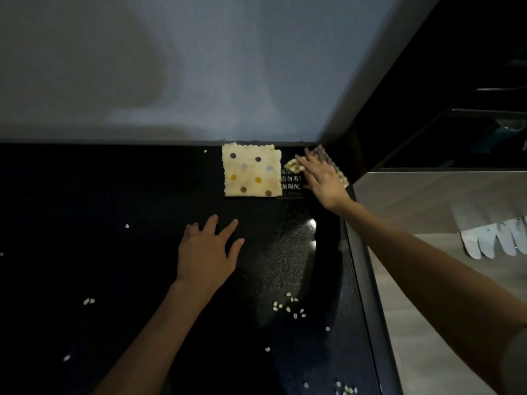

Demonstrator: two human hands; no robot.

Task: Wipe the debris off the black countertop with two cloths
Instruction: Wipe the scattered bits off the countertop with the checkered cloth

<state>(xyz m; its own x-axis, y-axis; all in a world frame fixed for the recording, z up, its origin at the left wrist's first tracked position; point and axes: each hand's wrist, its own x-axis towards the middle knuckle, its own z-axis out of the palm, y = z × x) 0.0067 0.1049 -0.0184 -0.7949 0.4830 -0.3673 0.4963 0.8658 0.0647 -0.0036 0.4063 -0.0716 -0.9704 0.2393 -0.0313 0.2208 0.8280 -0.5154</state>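
Against the wall (171, 67), dotted cloth (251, 173) flat on tabletop (85, 209); right hand (322, 178) pressing second cloth (339, 173) near right edge; left hand (206, 252) spread, empty, amid scattered debris (288, 307).

single head cam, wide-angle, looking forward and steeply down from above the near edge of the tabletop (114, 195). faces the wall (142, 67) at the far edge. close range: both forearms enter from the bottom, left hand (206, 252) mid-frame, right hand (322, 181) farther out near the back right corner. frame edges bend from lens distortion. right side takes in a lower grey surface (427, 280). no second view, so no overlap.
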